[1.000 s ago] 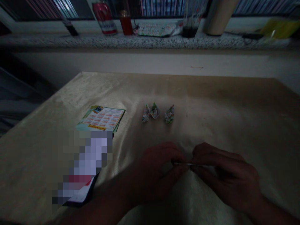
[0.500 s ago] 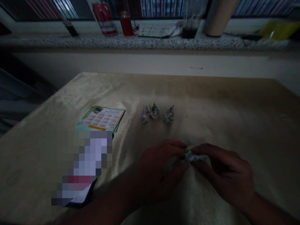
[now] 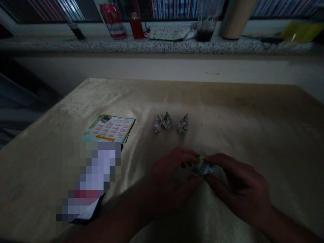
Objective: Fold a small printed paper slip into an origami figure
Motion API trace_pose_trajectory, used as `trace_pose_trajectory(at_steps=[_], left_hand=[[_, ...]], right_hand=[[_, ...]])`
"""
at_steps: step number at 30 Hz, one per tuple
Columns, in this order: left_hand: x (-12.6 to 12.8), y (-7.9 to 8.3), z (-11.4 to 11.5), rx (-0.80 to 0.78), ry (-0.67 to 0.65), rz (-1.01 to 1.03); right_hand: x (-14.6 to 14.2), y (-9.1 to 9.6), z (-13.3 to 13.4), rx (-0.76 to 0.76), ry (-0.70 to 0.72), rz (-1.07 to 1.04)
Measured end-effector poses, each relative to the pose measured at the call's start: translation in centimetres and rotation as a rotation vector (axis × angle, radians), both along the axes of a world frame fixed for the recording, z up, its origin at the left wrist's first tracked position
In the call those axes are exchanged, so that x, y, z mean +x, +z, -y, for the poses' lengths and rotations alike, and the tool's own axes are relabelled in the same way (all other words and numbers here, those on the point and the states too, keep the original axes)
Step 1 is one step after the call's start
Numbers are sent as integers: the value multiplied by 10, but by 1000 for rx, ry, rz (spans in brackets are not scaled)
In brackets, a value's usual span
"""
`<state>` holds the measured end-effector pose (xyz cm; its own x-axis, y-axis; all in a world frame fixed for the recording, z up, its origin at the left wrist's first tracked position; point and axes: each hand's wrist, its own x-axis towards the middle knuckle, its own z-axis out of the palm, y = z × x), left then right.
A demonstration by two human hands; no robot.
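A small printed paper piece [image 3: 202,167], partly folded, sits between my two hands just above the cloth-covered table [image 3: 227,111]. My left hand [image 3: 172,182] pinches its left side with thumb and fingers. My right hand [image 3: 240,189] grips its right side, fingers curled over it. Farther back on the table stand three small folded paper figures [image 3: 170,122] in a row, apart from both hands.
A printed leaflet [image 3: 110,128] lies left of the figures, with a blurred-out flat object [image 3: 91,182] in front of it. Along the stone ledge [image 3: 152,44] behind the table stand a red can [image 3: 113,18], a red jar [image 3: 136,25] and a dark cup [image 3: 204,33].
The paper showed as a thin flat edge a second ago; now it is turned and bunched between the fingertips, showing its printed face. Both hands have shifted slightly away from me.
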<state>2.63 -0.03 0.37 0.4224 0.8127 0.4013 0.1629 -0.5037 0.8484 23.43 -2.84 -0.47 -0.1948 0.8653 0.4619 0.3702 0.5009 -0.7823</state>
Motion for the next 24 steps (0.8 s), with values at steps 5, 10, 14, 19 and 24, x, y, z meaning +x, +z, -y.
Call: trace_pose_trajectory(at_steps=[5,10,14,19,24], left_hand=[[4,2,1,29,43,22],[9,0,4,103,60,14],[6,1,3,38,-5,85],[1,5,-3,-173,-101,195],[4,6,-5,-390,-148,238]], right_hand=[[-1,1,0,22,-51,71],[-3,3,-2,116,-58,119],[-1,4,-3,81,-31,36],[2,1,-8,-376,99,-323],[-1,-2,-10,-564,194,-454]])
